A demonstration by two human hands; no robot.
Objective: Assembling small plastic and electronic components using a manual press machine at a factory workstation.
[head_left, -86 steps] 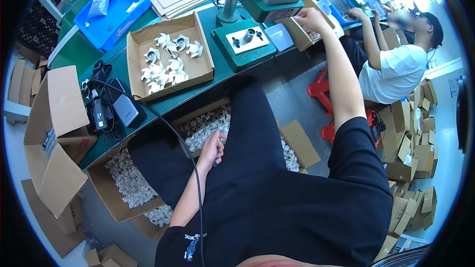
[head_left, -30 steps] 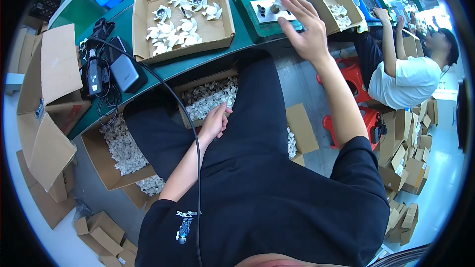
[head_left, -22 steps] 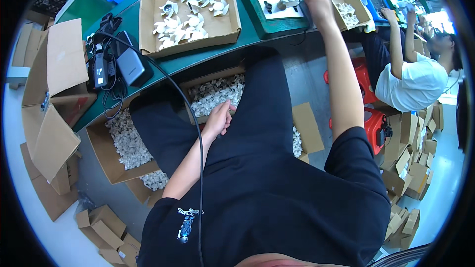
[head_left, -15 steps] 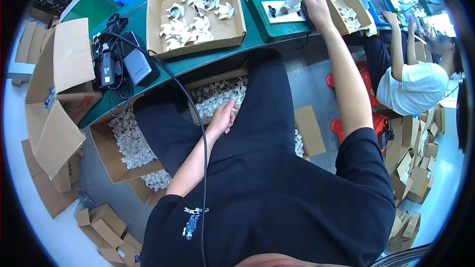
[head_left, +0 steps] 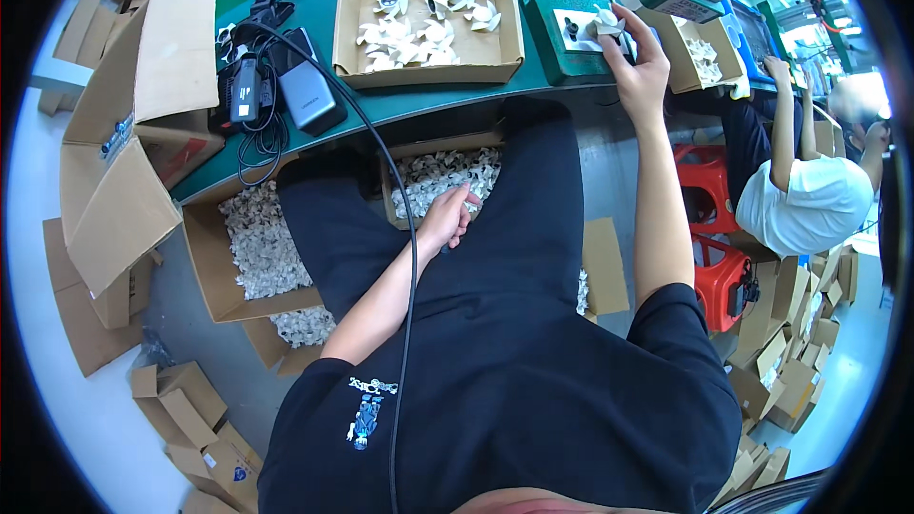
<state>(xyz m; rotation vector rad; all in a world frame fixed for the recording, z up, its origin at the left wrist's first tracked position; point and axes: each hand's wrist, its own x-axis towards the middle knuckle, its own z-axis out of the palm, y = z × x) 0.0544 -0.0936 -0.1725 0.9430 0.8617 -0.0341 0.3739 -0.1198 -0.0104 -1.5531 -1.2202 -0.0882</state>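
The fan point(head_left: 608, 23) is small and white, with curved blades around its hub, and it is at the white plate point(head_left: 579, 40) of the press point(head_left: 545, 36). The right hand point(head_left: 645, 67), reaching in from the right front of the press, holds it narrowly between thumb and forefinger (how it sits below, I cannot tell, as its underside is hidden). The left hand point(head_left: 449, 219) is over the lap, left and in front of the press, fingers half curled; whether it holds something I cannot tell. Left of the press, a carton point(head_left: 497, 46) contains similar fans, at least two showing dark round centres. The press's top is cut off.
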